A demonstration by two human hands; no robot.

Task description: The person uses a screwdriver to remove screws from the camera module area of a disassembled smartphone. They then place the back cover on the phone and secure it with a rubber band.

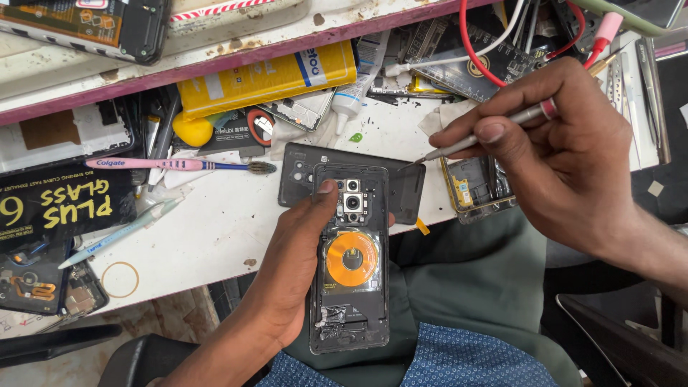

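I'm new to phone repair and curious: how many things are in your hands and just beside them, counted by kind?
Opened phones: 1, in the left hand, namely the opened phone
Tweezers: 1, in the right hand, namely the tweezers
Back covers: 1, the dark back cover
Toothbrushes: 1, the pink toothbrush
Total: 4

— How many opened phones do you count?
— One opened phone (350,261), with one dark back cover (405,188) behind it.
— Tools and brushes?
— One metal tool (481,136), one toothbrush (179,165), one pen (118,234), one rubber band (120,279).
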